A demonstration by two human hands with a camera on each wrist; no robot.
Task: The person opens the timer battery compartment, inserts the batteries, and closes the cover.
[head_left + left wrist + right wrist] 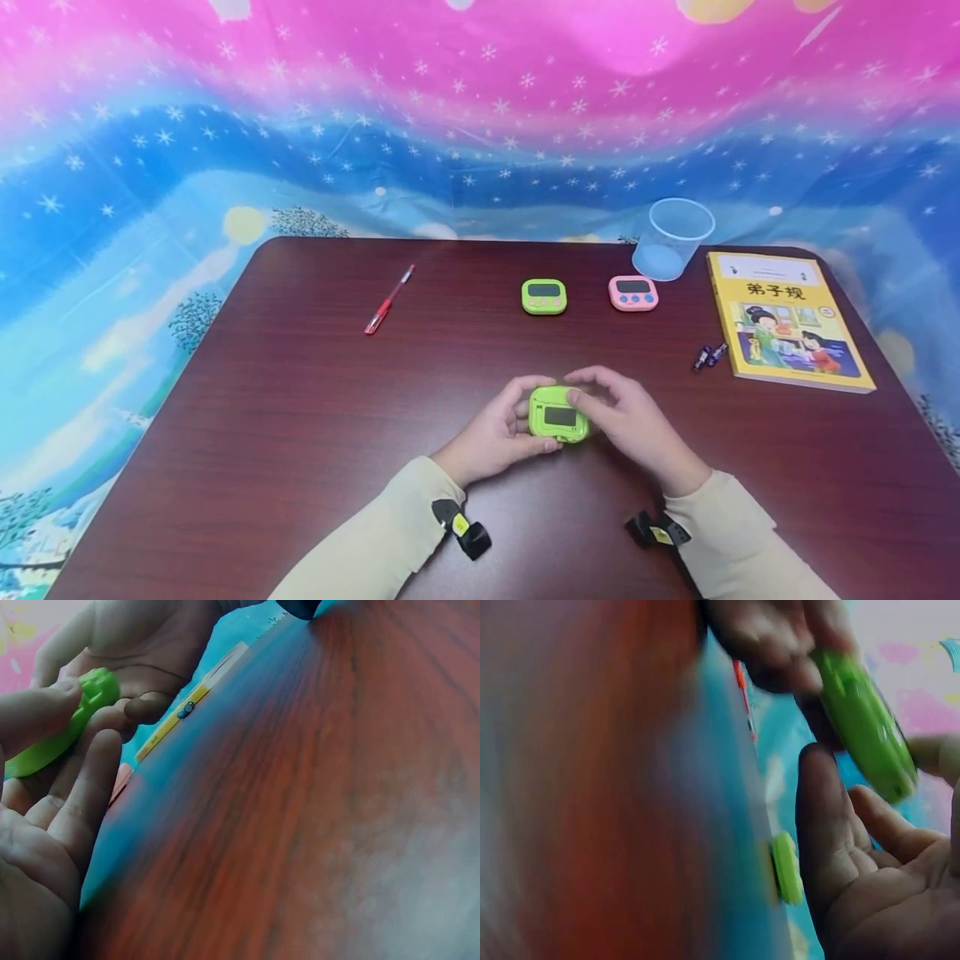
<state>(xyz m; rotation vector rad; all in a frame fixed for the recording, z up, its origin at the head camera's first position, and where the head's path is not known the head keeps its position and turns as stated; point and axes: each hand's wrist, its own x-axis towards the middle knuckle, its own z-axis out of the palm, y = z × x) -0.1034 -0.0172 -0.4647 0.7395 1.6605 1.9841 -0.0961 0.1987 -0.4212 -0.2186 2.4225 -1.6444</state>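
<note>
A green digital timer [550,425] is held above the table, its face with a dark rectangle and recessed outline turned up. My left hand [498,437] grips it by the left side, thumb at the lower edge and fingers behind. The right hand [637,425] holds the upper right corner, with its thumb on the face. In the left wrist view, the timer [60,739] appears edge-on between both hands. From the right wrist, the timer [870,731] is tilted, and some right-hand fingers [832,817] spread below it.
Farther back lie another green timer [543,297] and a pink timer [633,294]. A clear plastic cup [663,250] stands behind the pink one. At right are a yellow book [787,321] and two small dark batteries [708,357]. A red pen [390,300] lies at left.
</note>
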